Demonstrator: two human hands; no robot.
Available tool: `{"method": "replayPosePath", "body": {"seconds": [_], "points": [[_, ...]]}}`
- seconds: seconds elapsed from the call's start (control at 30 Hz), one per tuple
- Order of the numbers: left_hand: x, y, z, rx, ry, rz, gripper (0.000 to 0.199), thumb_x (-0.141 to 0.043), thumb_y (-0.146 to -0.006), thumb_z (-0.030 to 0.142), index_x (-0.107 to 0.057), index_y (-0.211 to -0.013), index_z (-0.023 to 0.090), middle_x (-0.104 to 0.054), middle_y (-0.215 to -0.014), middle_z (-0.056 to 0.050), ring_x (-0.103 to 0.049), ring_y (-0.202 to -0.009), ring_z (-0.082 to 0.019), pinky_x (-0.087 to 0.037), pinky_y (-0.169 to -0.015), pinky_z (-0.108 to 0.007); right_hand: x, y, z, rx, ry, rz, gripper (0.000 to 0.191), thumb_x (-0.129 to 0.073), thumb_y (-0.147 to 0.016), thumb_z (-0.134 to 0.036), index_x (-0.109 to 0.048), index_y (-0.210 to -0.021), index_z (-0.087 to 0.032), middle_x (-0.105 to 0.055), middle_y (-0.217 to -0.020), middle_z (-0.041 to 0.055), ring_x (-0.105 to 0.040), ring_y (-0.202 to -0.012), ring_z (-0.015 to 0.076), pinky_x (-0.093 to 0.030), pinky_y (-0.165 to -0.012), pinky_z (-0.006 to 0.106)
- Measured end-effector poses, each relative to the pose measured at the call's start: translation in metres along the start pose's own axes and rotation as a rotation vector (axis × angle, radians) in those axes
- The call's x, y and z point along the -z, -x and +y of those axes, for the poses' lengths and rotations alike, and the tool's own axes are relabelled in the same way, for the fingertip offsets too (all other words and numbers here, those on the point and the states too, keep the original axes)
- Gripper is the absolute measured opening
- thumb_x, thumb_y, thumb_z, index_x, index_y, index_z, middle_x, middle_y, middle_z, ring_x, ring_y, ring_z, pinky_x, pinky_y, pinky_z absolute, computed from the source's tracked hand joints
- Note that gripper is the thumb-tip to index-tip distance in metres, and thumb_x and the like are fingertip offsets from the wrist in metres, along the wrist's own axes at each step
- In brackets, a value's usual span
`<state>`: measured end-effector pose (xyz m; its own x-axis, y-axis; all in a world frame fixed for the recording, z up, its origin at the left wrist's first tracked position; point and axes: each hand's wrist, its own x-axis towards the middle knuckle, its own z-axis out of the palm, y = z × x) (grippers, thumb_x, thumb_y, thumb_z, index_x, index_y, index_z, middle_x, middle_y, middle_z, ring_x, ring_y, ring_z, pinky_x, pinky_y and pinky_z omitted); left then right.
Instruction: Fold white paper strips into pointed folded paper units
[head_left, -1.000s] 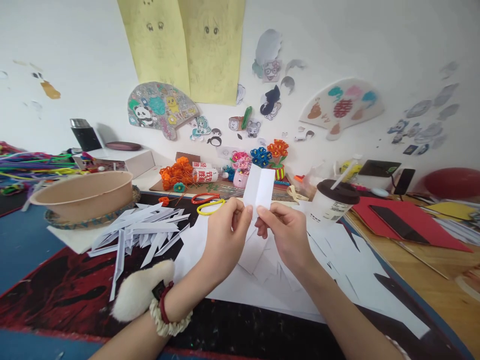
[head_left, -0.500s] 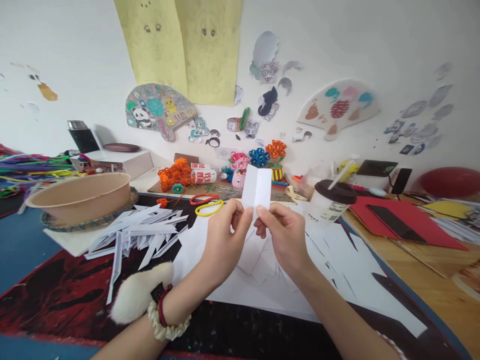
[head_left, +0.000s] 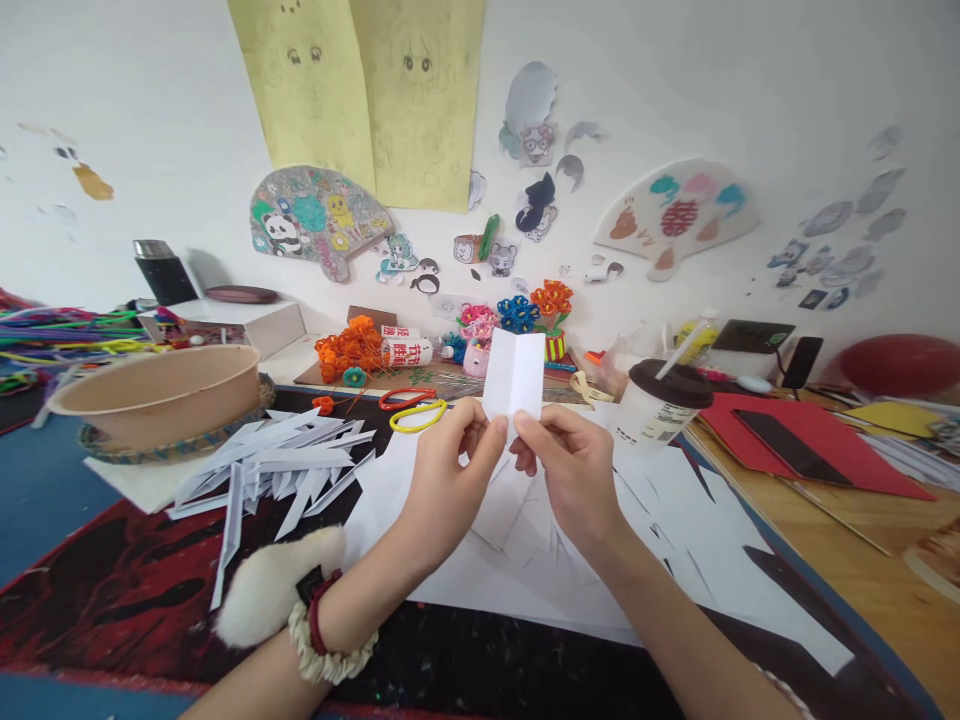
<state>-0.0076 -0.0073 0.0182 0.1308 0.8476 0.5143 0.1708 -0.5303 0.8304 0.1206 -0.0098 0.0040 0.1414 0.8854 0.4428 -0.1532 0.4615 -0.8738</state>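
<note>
A small white paper (head_left: 514, 372) with a lengthwise crease stands upright between my hands. My left hand (head_left: 454, 470) pinches its lower left edge between thumb and fingers. At the lower right edge, my right hand (head_left: 574, 470) holds it the same way, fingers curled behind. Beneath them lie white sheets (head_left: 450, 570) and cut paper pieces. A pile of folded white strips (head_left: 285, 460) is to the left of my left hand. A fluffy white object (head_left: 262, 590) touches the area by my left wrist, which wears scrunchies.
A beige basin (head_left: 161, 395) stands at the left. Yellow-handled scissors (head_left: 418, 416) lie behind my left hand. To the right are a lidded cup (head_left: 660, 405) with a straw and red folders (head_left: 787, 440) with a phone. Orange flowers (head_left: 351, 348) sit at the back.
The creased paper has opened slightly flatter between my fingers. Both hands keep their hold, nearly still.
</note>
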Motion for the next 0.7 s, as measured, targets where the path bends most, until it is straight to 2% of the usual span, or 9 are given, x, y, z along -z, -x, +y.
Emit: {"method": "replayPosePath", "body": {"seconds": [0.3, 0.7], "points": [[0.0023, -0.001, -0.0009, 0.056, 0.017, -0.028, 0.026, -0.053, -0.086, 0.031, -0.044, -0.065, 0.019, -0.042, -0.061, 0.004, -0.04, -0.057, -0.011, -0.032, -0.052, -0.023, 0.0007, -0.0008, -0.0027, 0.015, 0.036, -0.013, 0.02, -0.069, -0.081, -0.03, -0.066, -0.065, -0.019, -0.062, -0.056, -0.0008, -0.055, -0.047, 0.0105, -0.044, -0.044, 0.023], [0.0042, -0.0015, -0.0019, 0.015, -0.001, -0.036, 0.024, -0.054, -0.086, 0.03, -0.05, -0.065, 0.019, -0.046, -0.06, 0.003, -0.044, -0.057, -0.011, -0.034, -0.053, -0.024, 0.0001, -0.0008, -0.0046, 0.023, 0.056, -0.012, 0.02, -0.069, -0.08, -0.029, -0.065, -0.063, -0.019, -0.062, -0.055, -0.0013, -0.054, -0.046, 0.0105, -0.044, -0.042, 0.023]]}}
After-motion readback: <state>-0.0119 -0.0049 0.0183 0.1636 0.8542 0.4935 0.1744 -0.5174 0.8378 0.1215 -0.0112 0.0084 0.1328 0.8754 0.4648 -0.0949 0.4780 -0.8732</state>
